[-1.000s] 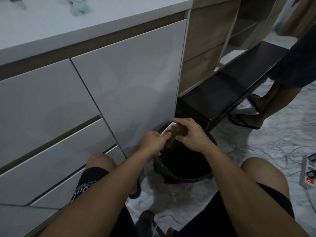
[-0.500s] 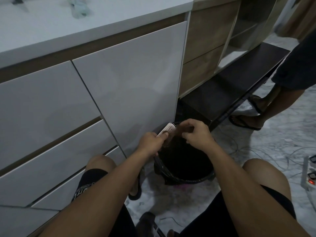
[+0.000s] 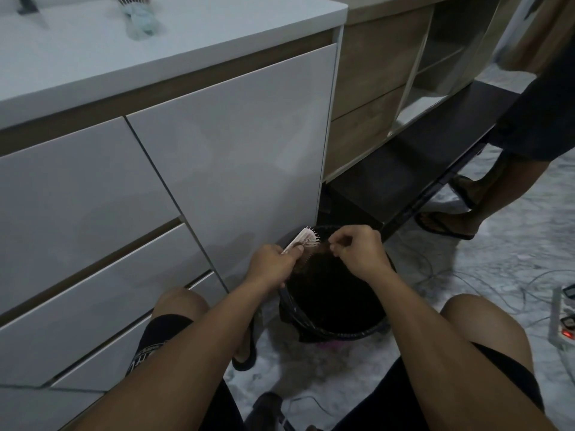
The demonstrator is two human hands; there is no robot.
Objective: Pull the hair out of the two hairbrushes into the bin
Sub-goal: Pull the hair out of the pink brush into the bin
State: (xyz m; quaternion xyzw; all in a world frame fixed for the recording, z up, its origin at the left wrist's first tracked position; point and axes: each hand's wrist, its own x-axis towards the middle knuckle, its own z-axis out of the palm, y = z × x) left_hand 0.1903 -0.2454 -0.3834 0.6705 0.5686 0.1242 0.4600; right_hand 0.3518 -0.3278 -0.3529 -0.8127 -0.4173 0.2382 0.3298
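Surroundings: white cabinet (image 3: 217, 144) with flat drawer fronts, directly behind bin; white countertop (image 3: 93, 57) above, carrying second hairbrush (image 3: 137, 10) near far edge, partly cut off by frame. Dark low shelf (image 3: 413, 169) to right of cabinet. Second person's legs (image 3: 485, 194) in sandals on marble floor (image 3: 497, 275). Power strip (image 3: 560, 321) and loose cables at right edge of floor.

Bin (image 3: 336, 325): black-lined, on floor between knees, touching cabinet base.

Hairbrush (image 3: 306, 239): pale pink, above far-left rim of bin. Long axis diagonal; head up and to right, handle down-left into left hand (image 3: 273, 265). Bristles facing right, toward bin.

Left hand: curled round handle, thumb pressed on brush.

Right hand (image 3: 357, 253): fingertips pinching brown hair (image 3: 320, 247) stretched from bristles, over bin opening.
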